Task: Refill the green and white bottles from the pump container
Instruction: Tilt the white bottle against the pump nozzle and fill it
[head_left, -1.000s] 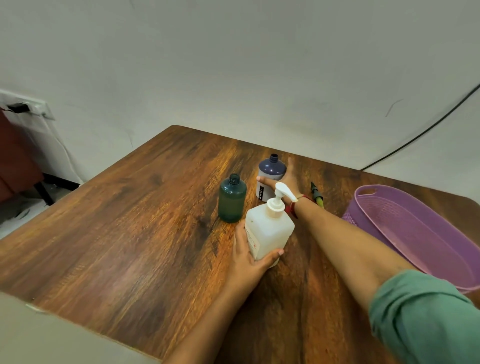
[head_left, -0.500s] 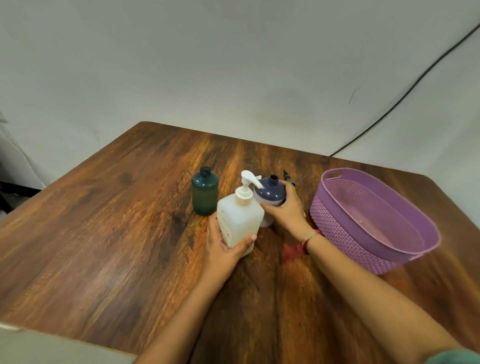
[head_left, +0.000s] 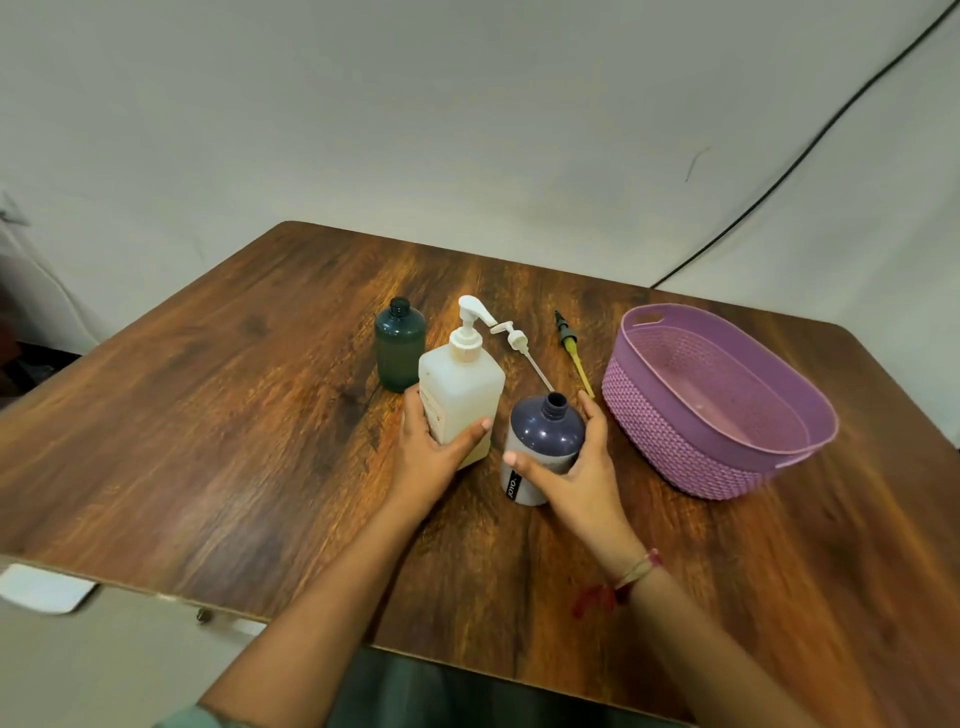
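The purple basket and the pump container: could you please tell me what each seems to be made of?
The purple basket looks like moulded plastic, matte, with a knit-like pattern pressed into its wall. The pump container seems semi-translucent plastic, milky and slightly glossy; its pump head is opaque white plastic.

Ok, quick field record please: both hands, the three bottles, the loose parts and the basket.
left hand: grips the lower body of the pump container, which is upright on the table
right hand: wraps the white bottle (dark purple top), mouth uncapped
green bottle: upright behind the pump container, uncapped, untouched
loose parts: white pump head and yellow-tubed dispenser head, lying behind the bottles
purple basket: right of the white bottle, apart from it
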